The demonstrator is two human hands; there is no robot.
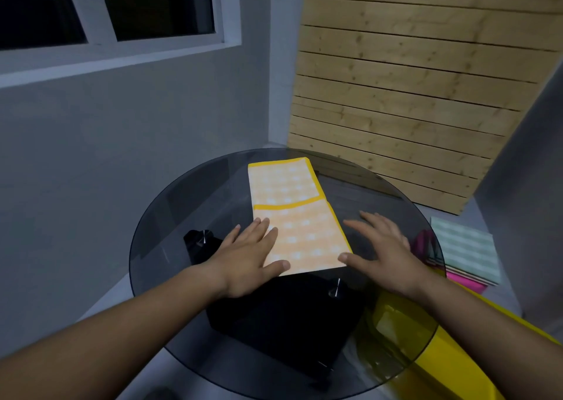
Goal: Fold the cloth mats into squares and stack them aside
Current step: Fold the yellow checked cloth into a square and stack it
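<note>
An orange-yellow chequered cloth mat (297,213) with a yellow border lies on the round glass table (170,216), folded into a long strip running away from me. A yellow hem crosses its middle. My left hand (249,253) lies flat with straight fingers on the mat's near left corner. My right hand (377,247) is spread flat just right of the mat's near right edge, its thumb touching the near corner. Neither hand grips anything.
A stack of folded mats (466,247), pale green on top with pink below, lies on a low surface to the right of the table. A yellow object (441,360) sits at the lower right. The table's black base (283,317) shows through the glass. A slatted wooden panel (411,79) leans behind.
</note>
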